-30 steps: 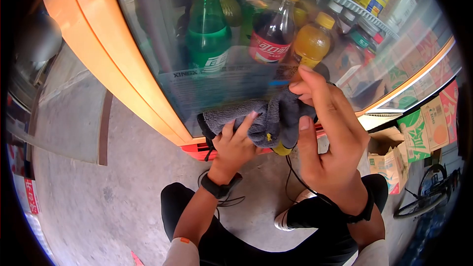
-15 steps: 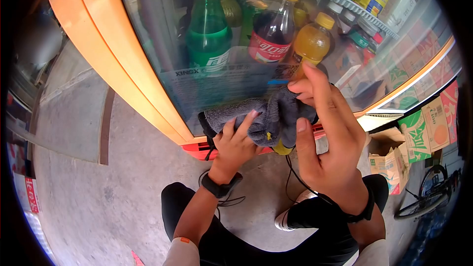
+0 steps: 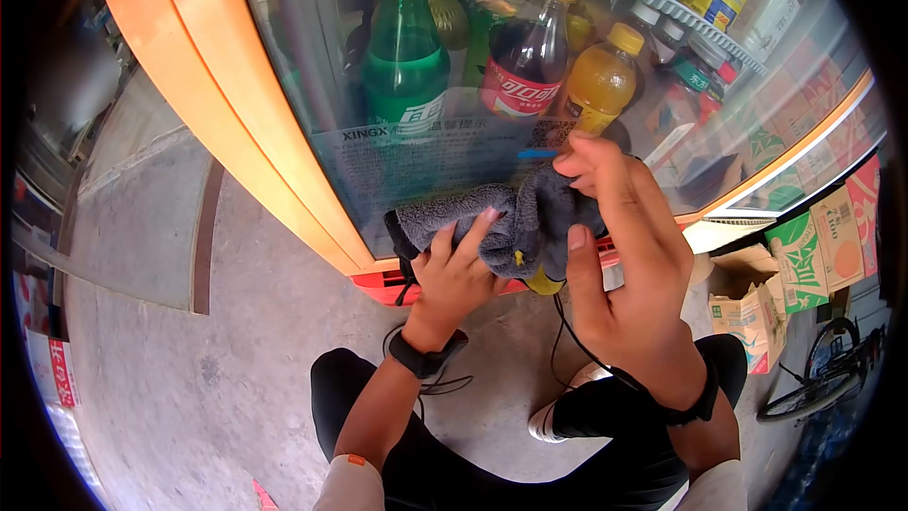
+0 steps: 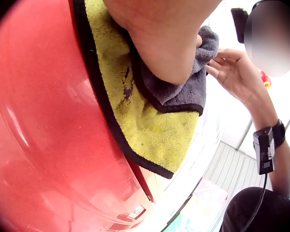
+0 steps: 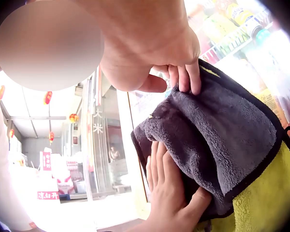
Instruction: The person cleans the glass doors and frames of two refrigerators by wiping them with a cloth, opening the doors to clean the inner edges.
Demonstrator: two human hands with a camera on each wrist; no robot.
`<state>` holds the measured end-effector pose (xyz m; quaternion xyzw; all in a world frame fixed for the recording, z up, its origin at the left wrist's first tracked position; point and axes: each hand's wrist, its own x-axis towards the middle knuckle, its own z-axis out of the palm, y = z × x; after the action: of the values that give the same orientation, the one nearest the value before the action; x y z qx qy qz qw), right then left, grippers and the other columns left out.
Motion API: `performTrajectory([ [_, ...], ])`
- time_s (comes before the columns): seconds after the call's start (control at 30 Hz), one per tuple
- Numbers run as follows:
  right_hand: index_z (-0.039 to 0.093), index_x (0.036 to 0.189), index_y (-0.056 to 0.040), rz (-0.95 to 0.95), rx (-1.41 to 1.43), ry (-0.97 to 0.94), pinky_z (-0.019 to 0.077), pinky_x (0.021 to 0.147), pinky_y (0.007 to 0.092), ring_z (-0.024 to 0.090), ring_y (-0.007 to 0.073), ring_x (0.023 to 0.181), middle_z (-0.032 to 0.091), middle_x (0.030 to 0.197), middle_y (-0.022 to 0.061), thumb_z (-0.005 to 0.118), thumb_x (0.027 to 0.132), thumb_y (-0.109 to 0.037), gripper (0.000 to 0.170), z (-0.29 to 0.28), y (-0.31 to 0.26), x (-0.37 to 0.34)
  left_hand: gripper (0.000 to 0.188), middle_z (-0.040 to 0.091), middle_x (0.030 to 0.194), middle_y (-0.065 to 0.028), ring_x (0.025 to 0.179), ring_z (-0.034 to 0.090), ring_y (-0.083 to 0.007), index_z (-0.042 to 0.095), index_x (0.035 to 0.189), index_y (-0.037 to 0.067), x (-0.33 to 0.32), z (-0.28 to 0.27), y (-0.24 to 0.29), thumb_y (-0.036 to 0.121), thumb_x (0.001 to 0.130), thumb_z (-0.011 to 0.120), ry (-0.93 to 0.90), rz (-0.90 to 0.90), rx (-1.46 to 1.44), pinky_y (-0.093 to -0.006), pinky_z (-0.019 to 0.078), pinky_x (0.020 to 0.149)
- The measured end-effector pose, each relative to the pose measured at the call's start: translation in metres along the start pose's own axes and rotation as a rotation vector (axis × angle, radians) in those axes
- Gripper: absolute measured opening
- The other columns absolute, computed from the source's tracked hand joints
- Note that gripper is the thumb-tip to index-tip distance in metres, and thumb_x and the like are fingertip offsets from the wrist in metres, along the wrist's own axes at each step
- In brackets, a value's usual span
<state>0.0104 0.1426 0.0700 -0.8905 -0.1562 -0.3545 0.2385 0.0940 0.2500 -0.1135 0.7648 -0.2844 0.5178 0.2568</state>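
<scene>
A grey cloth [image 3: 426,220] with black edging lies bunched against the lower glass of an orange-framed cooler [image 3: 208,85]. My left hand [image 3: 456,276] rests on its lower part, fingers spread. The fingertips of my right hand [image 3: 634,270] touch its upper right part, the thumb held apart from them. In the left wrist view, the cloth's yellow side [image 4: 150,126] hangs beside the red cooler base [image 4: 53,121], below my left hand [image 4: 159,43]. The right wrist view shows my right hand [image 5: 145,38] above the cloth [image 5: 232,121] and my left hand [image 5: 166,193] partly under a fold.
Behind the glass stand a green bottle [image 3: 407,66], a dark bottle with a red label [image 3: 520,85] and an orange drink [image 3: 602,80]. Open cardboard boxes [image 3: 752,317] and a bicycle [image 3: 813,388] are at the right. Cables [image 3: 445,383] hang below the hands.
The right hand has shifted slightly left and down, its index fingertip lower than half a second ago. The left hand stays on the cloth. The head view has shifted slightly.
</scene>
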Motion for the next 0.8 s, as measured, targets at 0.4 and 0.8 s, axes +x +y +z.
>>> performTrajectory([
  [0.4,0.039,0.131,0.0117,-0.026,0.012,0.051,0.0479,0.081,0.0368,0.056,0.0334,0.093,0.051,0.112,0.0221,0.05,0.074,0.01,0.059,0.006,0.0,-0.008,0.059,0.042,0.139,-0.0111,0.13,0.025,-0.0451,0.048,0.129,0.016,-0.03,0.013,-0.017,0.055,0.085,0.052,-0.066,0.03,0.032,-0.0591,0.0091,0.104],
  [0.8,0.038,0.128,0.0137,-0.029,-0.056,0.188,0.0456,0.077,0.0324,0.049,0.0273,0.086,0.047,0.096,0.0156,0.055,0.078,-0.008,0.057,0.015,-0.004,-0.012,0.061,0.031,0.145,-0.0201,0.137,0.014,-0.0493,0.035,0.143,0.013,-0.024,0.002,-0.019,0.045,0.093,0.048,-0.208,0.033,0.122,-0.0628,0.0075,0.108],
])
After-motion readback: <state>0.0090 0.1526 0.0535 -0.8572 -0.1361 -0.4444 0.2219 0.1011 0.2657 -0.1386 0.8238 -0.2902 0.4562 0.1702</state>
